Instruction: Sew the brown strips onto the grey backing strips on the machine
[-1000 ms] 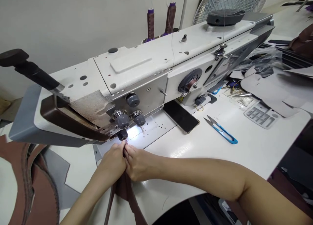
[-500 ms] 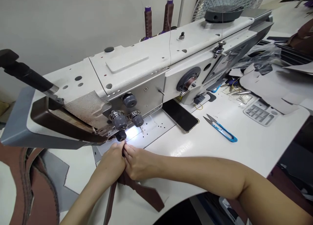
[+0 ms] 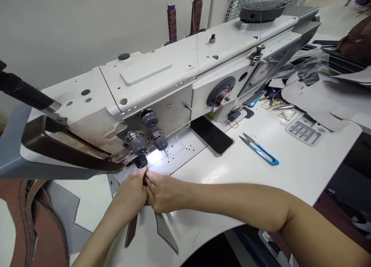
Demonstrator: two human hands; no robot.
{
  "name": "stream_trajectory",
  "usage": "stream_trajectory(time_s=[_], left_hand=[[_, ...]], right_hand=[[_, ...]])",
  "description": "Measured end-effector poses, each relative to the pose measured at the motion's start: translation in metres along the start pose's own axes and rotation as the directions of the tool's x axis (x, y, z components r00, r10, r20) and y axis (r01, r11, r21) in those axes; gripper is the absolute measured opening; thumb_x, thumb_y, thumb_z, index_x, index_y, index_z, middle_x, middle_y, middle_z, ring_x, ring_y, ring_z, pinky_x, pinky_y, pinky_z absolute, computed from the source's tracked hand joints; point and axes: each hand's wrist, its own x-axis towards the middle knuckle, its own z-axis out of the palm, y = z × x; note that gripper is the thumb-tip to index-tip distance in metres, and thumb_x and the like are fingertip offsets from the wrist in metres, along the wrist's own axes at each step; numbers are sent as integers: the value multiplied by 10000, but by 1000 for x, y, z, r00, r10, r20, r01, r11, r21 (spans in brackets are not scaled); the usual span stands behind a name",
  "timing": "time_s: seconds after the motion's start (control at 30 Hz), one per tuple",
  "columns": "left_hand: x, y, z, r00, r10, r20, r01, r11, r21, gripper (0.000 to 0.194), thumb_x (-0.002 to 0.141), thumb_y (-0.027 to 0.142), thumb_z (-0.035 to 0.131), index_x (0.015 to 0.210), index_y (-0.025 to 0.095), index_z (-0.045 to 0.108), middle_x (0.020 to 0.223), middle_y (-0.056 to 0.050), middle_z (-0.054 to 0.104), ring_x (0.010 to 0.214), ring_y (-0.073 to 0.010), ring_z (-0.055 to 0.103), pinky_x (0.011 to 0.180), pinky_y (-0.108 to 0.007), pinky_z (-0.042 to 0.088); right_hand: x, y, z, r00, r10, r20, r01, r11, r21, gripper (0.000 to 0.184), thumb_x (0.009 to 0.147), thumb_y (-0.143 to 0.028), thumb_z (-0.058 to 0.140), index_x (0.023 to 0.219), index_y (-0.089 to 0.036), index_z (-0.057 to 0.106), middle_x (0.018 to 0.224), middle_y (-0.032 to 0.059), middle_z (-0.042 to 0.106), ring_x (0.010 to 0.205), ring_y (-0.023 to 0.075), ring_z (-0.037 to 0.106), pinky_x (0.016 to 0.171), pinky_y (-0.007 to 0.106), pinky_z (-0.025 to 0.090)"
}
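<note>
My left hand (image 3: 131,190) and my right hand (image 3: 162,191) are side by side at the front of a white sewing machine (image 3: 162,77), just below its dark tension knobs. Both are closed, fingertips pinching a narrow strip of brown leather-like material (image 3: 131,230). One brown tail of it hangs below my left hand; another, its grey underside turned up, slants out below my right. The pinched part is mostly covered by my fingers. Light falls on the metal bed plate (image 3: 176,159) just beyond my fingertips; the needle cannot be made out.
A black phone (image 3: 212,135) and blue thread snips (image 3: 259,149) lie on the white table (image 3: 232,174) to the right. Stitched brown pieces (image 3: 48,224) curve at the left. Pale cut pieces (image 3: 313,101) pile at the right. Two brown thread cones (image 3: 171,25) stand behind the machine.
The strip's tails have shifted below my hands: the right one has swung left and now shows its grey side. Both hands keep their pinch near the same spot. The view has shifted slightly.
</note>
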Motion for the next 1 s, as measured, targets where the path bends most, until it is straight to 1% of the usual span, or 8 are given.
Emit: stream_trajectory(time_s=[0.2, 0.33, 0.47, 0.57, 0.7, 0.83, 0.93, 1.0], left_hand=[[-1, -2, 1, 998, 30, -49, -31, 999, -22, 598, 810, 3, 360, 1378, 145, 478, 1264, -119, 608, 1175, -207, 575, 931, -284, 449], [-5, 0, 4, 997, 29, -77, -30, 999, -17, 536, 831, 20, 375, 1331, 143, 521, 1161, -124, 641, 1085, -230, 608, 878, -318, 467], [-12, 1, 9, 995, 45, -88, -45, 999, 6, 498, 868, 26, 367, 1340, 104, 506, 1121, -135, 637, 1060, -238, 599, 913, -347, 456], [-15, 1, 11, 995, 50, -83, -49, 999, 11, 501, 878, 24, 359, 1361, 75, 482, 1094, -139, 633, 1040, -241, 599, 912, -356, 462], [-13, 2, 10, 996, 48, -73, -46, 999, 26, 501, 872, 17, 368, 1359, 50, 480, 1090, -147, 621, 1041, -244, 596, 916, -353, 461], [-8, 1, 7, 994, 53, -94, -50, 998, 28, 505, 856, 9, 365, 1340, 69, 497, 1081, -141, 623, 1010, -238, 604, 891, -342, 468], [-5, 0, 6, 990, 61, -127, -59, 998, 23, 489, 849, 8, 371, 1307, 81, 521, 1062, -137, 630, 993, -234, 609, 887, -337, 468], [-5, 1, 6, 990, 54, -131, -50, 998, 26, 480, 847, 7, 380, 1297, 80, 529, 1061, -140, 627, 1002, -237, 608, 889, -334, 467]], right_hand=[[-1, 3, -1, 998, 25, -56, -24, 1000, 15, 230, 869, -42, 481, 751, -66, 677, 737, 138, 687, 679, 243, 639, 816, 449, 497], [-1, 1, -6, 998, 25, -60, -23, 999, 42, 206, 843, -22, 504, 730, -74, 668, 730, 131, 685, 670, 236, 632, 799, 427, 507], [-2, -7, -12, 999, 34, -35, -32, 998, 59, 144, 794, -38, 556, 710, -71, 668, 736, 171, 689, 648, 259, 622, 747, 450, 506], [-4, -12, -12, 999, 39, -18, -38, 996, 75, 119, 782, -64, 581, 710, -75, 675, 767, 186, 698, 677, 278, 629, 774, 472, 500], [-5, -11, -6, 1000, 7, -3, -7, 998, 68, 140, 817, -60, 556, 753, -72, 680, 795, 179, 703, 701, 275, 637, 808, 479, 496], [-4, -6, -1, 1000, -1, 13, 1, 998, 55, 134, 844, -66, 552, 799, -45, 676, 833, 191, 704, 755, 288, 658, 876, 499, 488], [-2, -2, -2, 999, 1, 36, -3, 999, 41, 144, 873, -81, 544, 860, -21, 674, 888, 206, 706, 827, 303, 672, 917, 495, 487], [-2, -1, -4, 999, 10, 50, -13, 998, 60, 152, 887, -92, 538, 852, -33, 673, 884, 195, 710, 825, 295, 678, 926, 486, 494]])
